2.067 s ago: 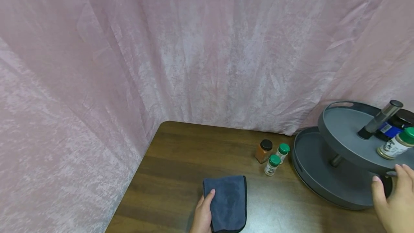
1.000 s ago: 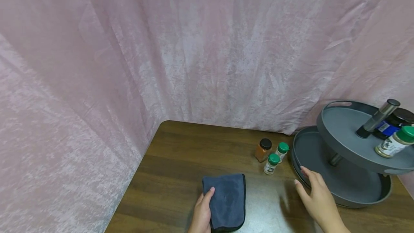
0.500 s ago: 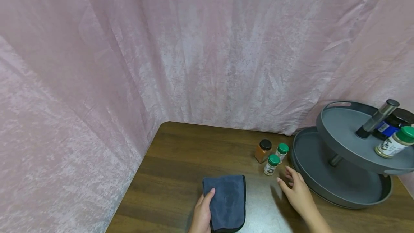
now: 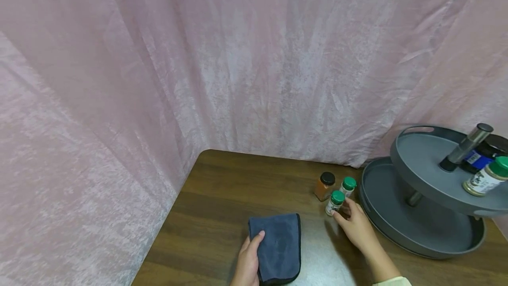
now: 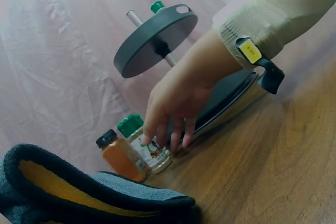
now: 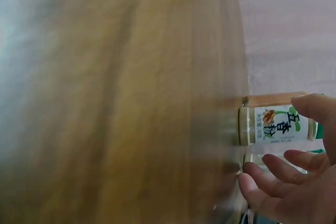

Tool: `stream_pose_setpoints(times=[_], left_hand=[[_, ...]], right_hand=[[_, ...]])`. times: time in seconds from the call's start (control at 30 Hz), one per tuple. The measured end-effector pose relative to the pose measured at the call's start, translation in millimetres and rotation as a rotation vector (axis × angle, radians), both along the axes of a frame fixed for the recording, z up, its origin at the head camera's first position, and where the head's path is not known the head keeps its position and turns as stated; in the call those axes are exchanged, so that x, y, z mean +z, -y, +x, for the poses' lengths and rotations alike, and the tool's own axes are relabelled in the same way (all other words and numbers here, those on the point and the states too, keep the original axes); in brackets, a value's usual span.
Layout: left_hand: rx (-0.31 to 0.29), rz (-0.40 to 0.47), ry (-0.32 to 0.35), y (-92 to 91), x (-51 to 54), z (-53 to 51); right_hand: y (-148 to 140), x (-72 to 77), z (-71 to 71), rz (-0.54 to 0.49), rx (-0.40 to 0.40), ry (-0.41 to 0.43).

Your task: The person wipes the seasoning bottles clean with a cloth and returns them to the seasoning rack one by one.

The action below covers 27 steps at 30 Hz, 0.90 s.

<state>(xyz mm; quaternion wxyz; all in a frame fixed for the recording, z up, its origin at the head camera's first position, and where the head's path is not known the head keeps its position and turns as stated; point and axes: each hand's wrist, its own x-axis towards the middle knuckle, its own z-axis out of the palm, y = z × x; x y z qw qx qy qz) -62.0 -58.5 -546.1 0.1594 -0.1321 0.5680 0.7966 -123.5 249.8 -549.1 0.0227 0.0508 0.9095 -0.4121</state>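
My left hand (image 4: pixel 248 261) holds a folded dark blue microfiber cloth (image 4: pixel 279 246) with black edging, thumb on top; the cloth's yellow inside shows in the left wrist view. Around the nearer green-capped spice jar (image 4: pixel 336 197) my right hand (image 4: pixel 357 228) is spread. In the right wrist view its thumb lies by the labelled jar (image 6: pixel 281 124), while the fingers (image 6: pixel 270 179) stay loosely bent and apart from it. Just behind stand a second green-capped spice jar (image 4: pixel 348 184) and a black-capped jar of orange-brown spice (image 4: pixel 324 185), both upright.
A grey two-tier round tray stand (image 4: pixel 420 228) is on the right of the wooden table (image 4: pixel 222 189). Its upper tier carries a green-capped jar (image 4: pixel 485 181) and a dark jar with a blue label (image 4: pixel 482 156). A pink curtain (image 4: pixel 254 78) hangs behind.
My right hand has come left from the tray stand to the spice jars, its thumb and fingers now around the nearer green-capped one. The left hand and cloth have barely moved.
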Motion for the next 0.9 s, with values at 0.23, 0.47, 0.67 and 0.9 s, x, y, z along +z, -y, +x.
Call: stream_pose_setpoints(times=[0.23, 0.47, 0.67, 0.9], left_hand=[[-0.001, 0.063, 0.006, -0.9, -2.3, 3.0], [-0.005, 0.109, 0.000, -1.1, -3.4, 3.6], [-0.031, 0.107, -0.028, 0.3, -4.0, 4.4], [-0.009, 0.114, -0.027, -0.9, -0.7, 5.1]], right_hand=[[2.8, 2.8, -7.3, 0.012, -0.006, 0.014], [3.2, 2.1, -8.4, 0.059, -0.008, 0.007], [4.7, 6.2, -4.5, 0.059, 0.006, 0.004], [14.1, 16.2, 9.8, -0.030, 0.005, -0.016]])
